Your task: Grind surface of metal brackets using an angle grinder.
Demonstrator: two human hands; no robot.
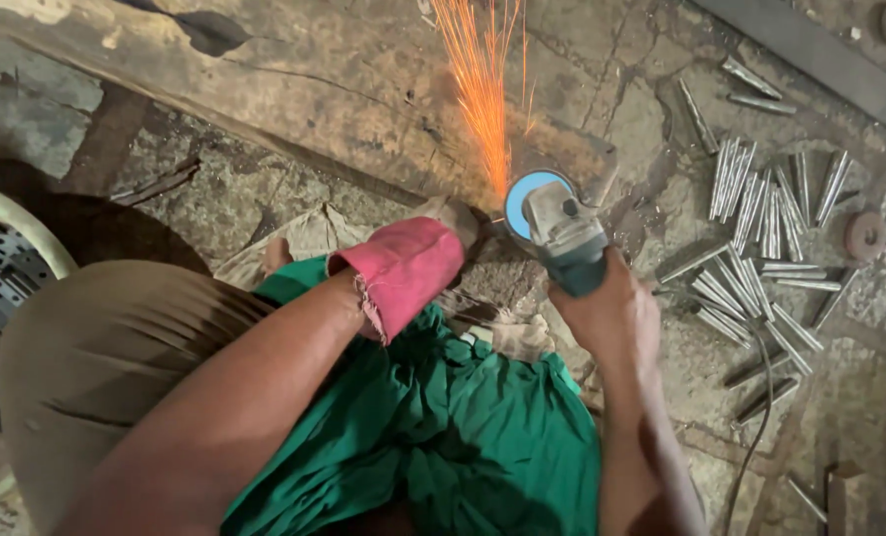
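— Nearest the lens, what is shown?
— Green cloth is seen draped over the lap, with a bent knee in tan fabric at the left.

— How are the hands occupied?
— The left hand, wrapped in a pink rag, is pressed toward a small workpiece; its grip is hidden and cannot be told. The right hand is closed around the body of an angle grinder, whose blue disc is held at the workpiece, just beyond the pink rag.

— What progress is indicated?
— Orange sparks are thrown upward, so grinding is judged under way. Many metal rods are laid on the stone floor to the right; which are finished cannot be told.
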